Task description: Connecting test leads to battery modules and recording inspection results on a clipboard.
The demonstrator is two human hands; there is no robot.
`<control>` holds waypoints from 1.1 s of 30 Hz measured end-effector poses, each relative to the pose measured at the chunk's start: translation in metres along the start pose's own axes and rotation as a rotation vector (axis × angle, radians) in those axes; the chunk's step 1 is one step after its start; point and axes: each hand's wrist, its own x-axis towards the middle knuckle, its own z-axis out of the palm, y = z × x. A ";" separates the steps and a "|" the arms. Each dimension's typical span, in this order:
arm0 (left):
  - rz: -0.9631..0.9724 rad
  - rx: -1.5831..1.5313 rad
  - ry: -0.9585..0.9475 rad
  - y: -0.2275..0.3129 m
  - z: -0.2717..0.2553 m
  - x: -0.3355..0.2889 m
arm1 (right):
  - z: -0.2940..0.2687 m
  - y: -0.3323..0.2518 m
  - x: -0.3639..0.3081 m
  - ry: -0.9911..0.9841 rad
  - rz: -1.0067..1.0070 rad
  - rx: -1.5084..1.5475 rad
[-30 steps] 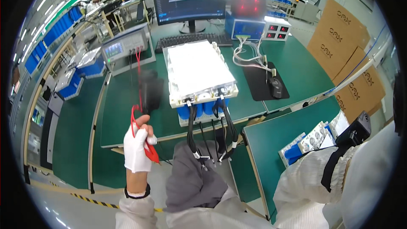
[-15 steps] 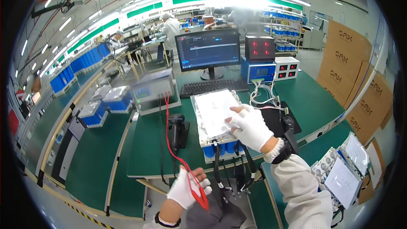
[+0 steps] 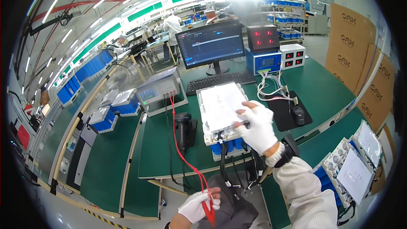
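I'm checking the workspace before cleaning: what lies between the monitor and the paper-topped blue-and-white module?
In the head view, the black keyboard lies between the monitor and the module, just beyond the module's far edge.

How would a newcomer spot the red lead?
On the green table, a boxy grey meter stands left of the keyboard. The red lead runs from its front to the left hand. Its red colour sets it apart from the black cable alongside.
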 end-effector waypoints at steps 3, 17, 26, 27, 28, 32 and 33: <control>0.327 0.071 0.113 0.014 0.029 -0.006 | -0.022 -0.006 -0.031 0.210 0.148 0.311; 1.453 0.405 0.109 0.097 0.136 0.074 | 0.046 -0.036 -0.258 -0.558 0.758 0.451; 1.536 0.582 0.223 0.101 0.149 0.103 | 0.058 -0.016 -0.271 -0.857 0.984 0.862; 1.536 0.617 0.257 0.100 0.150 0.106 | 0.058 -0.015 -0.271 -0.844 1.009 0.893; 1.528 0.647 0.278 0.099 0.149 0.108 | 0.059 -0.016 -0.272 -0.839 1.043 0.928; 1.507 0.696 0.336 0.097 0.149 0.120 | 0.058 -0.012 -0.271 -0.808 1.018 0.961; 1.444 0.622 0.321 0.100 0.150 0.123 | 0.056 -0.012 -0.271 -0.795 1.074 1.062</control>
